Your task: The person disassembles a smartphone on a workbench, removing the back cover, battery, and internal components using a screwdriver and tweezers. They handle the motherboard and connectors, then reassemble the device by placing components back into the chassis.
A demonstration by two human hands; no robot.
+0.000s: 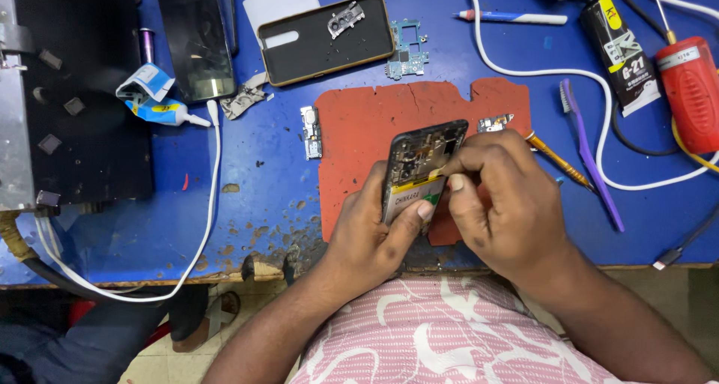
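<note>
Opened phone [419, 165]: a dark handset with its back removed, inner parts and a pale battery exposed; held tilted above the red mat [359, 122], near the table's front edge.
Left hand [372, 227]: curled around the phone's lower half from the left, thumb pressed on the battery's lower end.
Right hand [500, 197]: fingers drawn together at the phone's right edge, fingertips touching the body just above the battery; whether a small tool is pinched there cannot be told.
Red mat: irregular, worn sheet lying flat on the blue table [262, 204].
Small parts: a metal component [311, 132] just left of the mat; another small piece [494, 122] on the mat's upper right.
Phone case [326, 38]: dark with tan rim, lying beyond the mat, a camera bracket on it.
Circuit board [408, 50]: bluish, just right of the case.
Screwdriver [558, 161]: orange-handled, beside the right hand.
Purple brush [588, 148]: right of the screwdriver.
Glue tube [622, 54]: black, upper right, beside a red tool [690, 92].
White cable [202, 234]: trailing across the table's left side.
</note>
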